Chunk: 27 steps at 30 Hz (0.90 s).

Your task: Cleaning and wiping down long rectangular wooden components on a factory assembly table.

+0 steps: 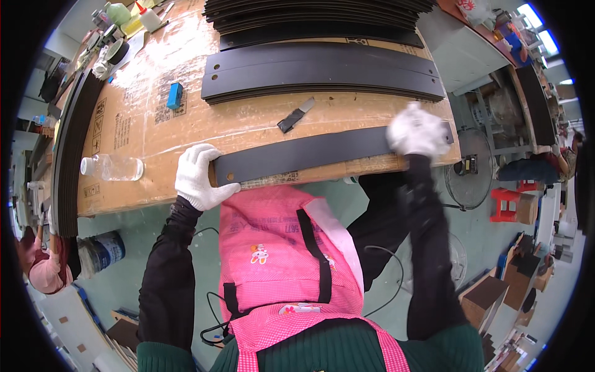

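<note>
A long black strip (310,155) with a hole near its left end lies along the near edge of the cardboard-covered table (186,133). My left hand (197,175), in a white glove, grips the strip's left end. The gloved right hand (418,130) is blurred and presses on the strip's right end. I cannot tell whether it holds a cloth. A pink checked apron (285,260) hangs below the table edge.
Stacks of black strips (322,71) lie further back, and more (316,12) at the far edge. A small scraper (295,115), a blue block (175,95) and a clear plastic bottle (113,167) rest on the cardboard. Curved black strips (69,142) line the left side. A fan (469,170) and a red stool (505,204) stand at right.
</note>
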Each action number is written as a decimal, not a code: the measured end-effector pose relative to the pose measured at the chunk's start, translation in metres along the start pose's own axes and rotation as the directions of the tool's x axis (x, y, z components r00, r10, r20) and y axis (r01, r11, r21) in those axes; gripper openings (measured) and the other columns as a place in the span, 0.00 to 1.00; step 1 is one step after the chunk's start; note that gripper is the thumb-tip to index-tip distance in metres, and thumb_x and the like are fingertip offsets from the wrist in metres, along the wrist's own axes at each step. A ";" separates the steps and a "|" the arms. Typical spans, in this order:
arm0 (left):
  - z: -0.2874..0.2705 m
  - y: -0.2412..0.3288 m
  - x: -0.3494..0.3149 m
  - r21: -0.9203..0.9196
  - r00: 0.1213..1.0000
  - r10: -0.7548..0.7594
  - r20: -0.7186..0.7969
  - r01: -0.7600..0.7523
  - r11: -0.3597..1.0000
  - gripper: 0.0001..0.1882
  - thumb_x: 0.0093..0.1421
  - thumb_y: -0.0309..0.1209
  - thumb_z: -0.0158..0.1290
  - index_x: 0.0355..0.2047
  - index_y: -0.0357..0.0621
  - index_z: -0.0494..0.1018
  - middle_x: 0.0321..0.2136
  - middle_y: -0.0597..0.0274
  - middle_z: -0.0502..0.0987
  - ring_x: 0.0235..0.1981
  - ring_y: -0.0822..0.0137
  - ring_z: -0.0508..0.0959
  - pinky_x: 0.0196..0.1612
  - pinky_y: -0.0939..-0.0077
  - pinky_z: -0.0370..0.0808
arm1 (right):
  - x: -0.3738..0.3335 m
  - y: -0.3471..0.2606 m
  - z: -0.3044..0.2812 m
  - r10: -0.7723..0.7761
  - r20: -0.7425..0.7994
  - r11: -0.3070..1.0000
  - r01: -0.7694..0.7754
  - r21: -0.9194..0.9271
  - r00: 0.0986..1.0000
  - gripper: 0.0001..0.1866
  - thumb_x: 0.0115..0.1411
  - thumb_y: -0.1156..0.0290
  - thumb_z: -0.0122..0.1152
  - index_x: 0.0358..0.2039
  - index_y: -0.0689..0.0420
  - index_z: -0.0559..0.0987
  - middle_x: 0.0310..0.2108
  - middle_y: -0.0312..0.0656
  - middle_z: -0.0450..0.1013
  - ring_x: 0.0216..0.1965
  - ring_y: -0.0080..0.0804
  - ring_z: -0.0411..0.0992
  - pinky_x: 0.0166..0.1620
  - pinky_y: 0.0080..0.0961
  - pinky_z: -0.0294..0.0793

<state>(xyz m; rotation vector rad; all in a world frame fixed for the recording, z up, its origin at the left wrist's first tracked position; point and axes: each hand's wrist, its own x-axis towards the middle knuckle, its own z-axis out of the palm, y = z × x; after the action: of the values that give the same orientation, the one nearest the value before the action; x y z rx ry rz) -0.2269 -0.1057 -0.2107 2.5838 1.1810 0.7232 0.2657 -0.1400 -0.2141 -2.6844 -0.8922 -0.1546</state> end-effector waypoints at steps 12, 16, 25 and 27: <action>0.004 0.002 -0.005 0.088 0.997 0.024 -0.075 -0.017 0.996 0.36 0.32 0.38 0.72 0.45 0.45 0.72 0.44 0.52 0.76 0.48 0.46 0.76 0.53 0.54 0.72 | -0.069 -0.043 -0.006 -0.637 0.079 0.769 0.625 0.132 0.767 0.13 0.61 0.49 0.58 0.36 0.39 0.85 0.36 0.37 0.79 0.40 0.41 0.78 0.39 0.46 0.73; 0.001 0.006 -0.003 0.095 0.999 0.007 -0.040 -0.003 0.995 0.36 0.32 0.37 0.71 0.45 0.45 0.72 0.44 0.53 0.76 0.48 0.46 0.76 0.53 0.53 0.72 | 0.048 0.042 -0.030 -0.010 0.105 0.970 0.035 -0.240 0.994 0.22 0.67 0.43 0.55 0.52 0.41 0.82 0.54 0.44 0.75 0.59 0.45 0.74 0.59 0.42 0.76; 0.005 -0.003 -0.007 0.091 0.998 0.038 -0.040 -0.035 0.995 0.37 0.35 0.39 0.71 0.47 0.43 0.70 0.46 0.50 0.75 0.50 0.45 0.74 0.55 0.53 0.71 | -0.014 -0.006 -0.020 -0.180 0.087 0.984 0.180 0.015 0.980 0.08 0.61 0.55 0.62 0.37 0.43 0.80 0.36 0.41 0.75 0.39 0.40 0.76 0.40 0.43 0.79; 0.010 -0.003 -0.005 0.082 0.998 0.043 -0.039 -0.040 0.996 0.38 0.35 0.39 0.71 0.48 0.43 0.70 0.46 0.50 0.75 0.50 0.45 0.74 0.55 0.53 0.71 | -0.087 -0.035 -0.020 -0.608 -0.089 0.794 0.606 -0.050 0.789 0.13 0.56 0.58 0.64 0.42 0.41 0.85 0.34 0.39 0.76 0.35 0.39 0.76 0.36 0.34 0.77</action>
<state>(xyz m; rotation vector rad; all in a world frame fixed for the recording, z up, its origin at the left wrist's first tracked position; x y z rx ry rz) -0.2265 -0.1074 -0.2220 2.6801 1.1955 0.7546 0.1749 -0.1687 -0.2031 -2.2733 -1.6989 -0.4353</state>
